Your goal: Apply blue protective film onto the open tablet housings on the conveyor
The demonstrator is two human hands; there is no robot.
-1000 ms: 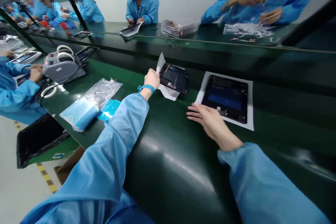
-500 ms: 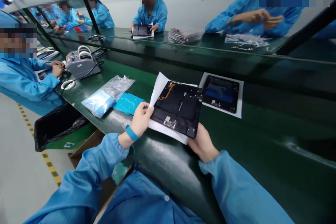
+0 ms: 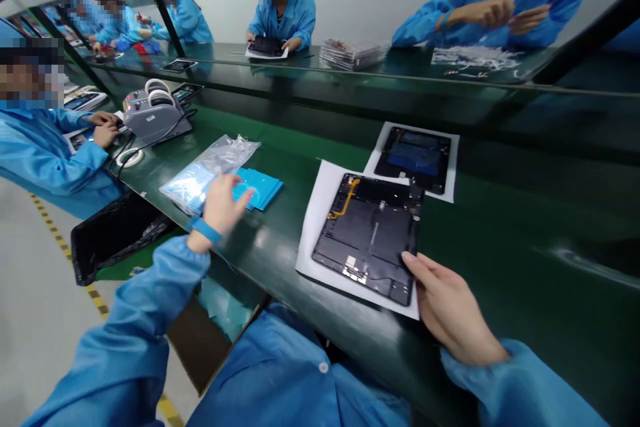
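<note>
A black tablet back housing (image 3: 370,233) with an orange flex cable lies on a white sheet (image 3: 315,227) on the green belt in front of me. My right hand (image 3: 447,310) rests at the housing's near right corner, fingers touching its edge and the sheet. My left hand (image 3: 223,203) hovers open over the blue film sheets (image 3: 260,187) and the clear plastic bag (image 3: 210,167) to the left. A second black housing (image 3: 414,159) on its own white sheet lies just beyond the first.
A grey tape dispenser (image 3: 153,113) and a tape roll (image 3: 130,158) stand at the left, near a co-worker's hands (image 3: 103,128). Across the belt sit other workers, a stack of trays (image 3: 353,53) and white scraps (image 3: 467,57). A black bin bag (image 3: 115,230) hangs below the table edge.
The housing on its sheet went from the belt into both my hands and now lies flat before me. My left hand let go and moved left over the blue films.
</note>
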